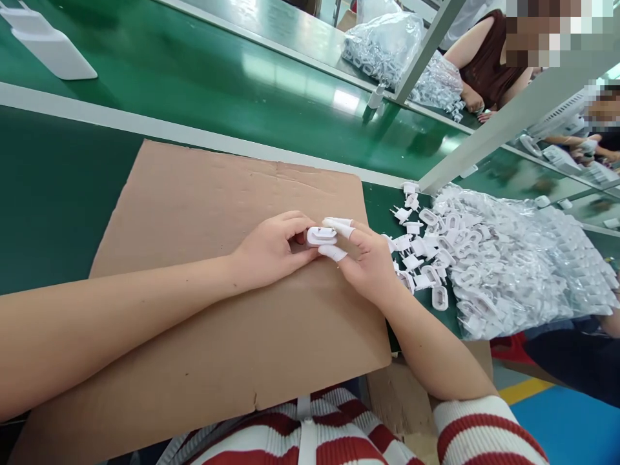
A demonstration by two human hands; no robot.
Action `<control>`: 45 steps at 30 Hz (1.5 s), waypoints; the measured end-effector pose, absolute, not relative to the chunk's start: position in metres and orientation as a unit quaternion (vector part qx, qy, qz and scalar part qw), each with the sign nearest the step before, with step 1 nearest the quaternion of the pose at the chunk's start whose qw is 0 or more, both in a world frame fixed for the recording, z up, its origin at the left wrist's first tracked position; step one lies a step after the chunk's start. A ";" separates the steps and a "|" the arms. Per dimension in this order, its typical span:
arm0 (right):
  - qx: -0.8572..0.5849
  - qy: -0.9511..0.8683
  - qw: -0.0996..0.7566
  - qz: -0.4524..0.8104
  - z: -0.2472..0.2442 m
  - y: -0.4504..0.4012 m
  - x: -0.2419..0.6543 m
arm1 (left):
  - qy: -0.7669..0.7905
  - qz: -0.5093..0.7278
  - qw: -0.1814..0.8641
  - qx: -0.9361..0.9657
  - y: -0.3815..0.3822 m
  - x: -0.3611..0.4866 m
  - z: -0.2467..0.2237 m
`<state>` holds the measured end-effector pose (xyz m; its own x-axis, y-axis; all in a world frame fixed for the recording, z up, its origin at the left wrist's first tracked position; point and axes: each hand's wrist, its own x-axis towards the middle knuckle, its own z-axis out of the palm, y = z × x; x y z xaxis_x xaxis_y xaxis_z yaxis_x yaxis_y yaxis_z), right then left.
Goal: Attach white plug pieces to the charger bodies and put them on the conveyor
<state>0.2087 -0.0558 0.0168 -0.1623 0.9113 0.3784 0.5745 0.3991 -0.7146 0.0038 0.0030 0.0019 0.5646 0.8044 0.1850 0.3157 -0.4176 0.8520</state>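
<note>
Between both hands, over the cardboard sheet, is a small white oval plug housing with its recessed side toward me. My left hand pinches the left end of it between thumb and fingers. On its right end are the thumb and forefinger of my right hand, both wearing white finger cots. Right of the cardboard lies a loose pile of similar white plug parts, some with pins showing.
A large clear plastic bag full of white parts lies on the right. A grey upright post rises behind the pile. One white part stands on the green conveyor belt, another white piece at far left. Co-workers sit across the line.
</note>
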 end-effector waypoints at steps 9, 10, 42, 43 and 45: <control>-0.558 -0.677 0.445 0.176 0.019 -0.049 0.196 | 0.365 0.307 0.428 0.768 0.005 0.005 0.007; -0.560 -0.670 0.454 0.178 0.018 -0.050 0.195 | 0.370 0.308 0.428 0.765 0.005 0.005 0.007; -0.555 -0.748 0.359 0.067 0.021 -0.042 0.198 | 0.365 0.302 0.440 0.763 0.005 0.006 0.011; -0.560 -0.749 0.352 0.046 0.020 -0.043 0.197 | 0.370 0.304 0.441 0.759 0.005 0.006 0.012; -0.568 -0.747 0.345 0.033 0.017 -0.044 0.196 | 0.376 0.310 0.443 0.753 0.003 0.007 0.012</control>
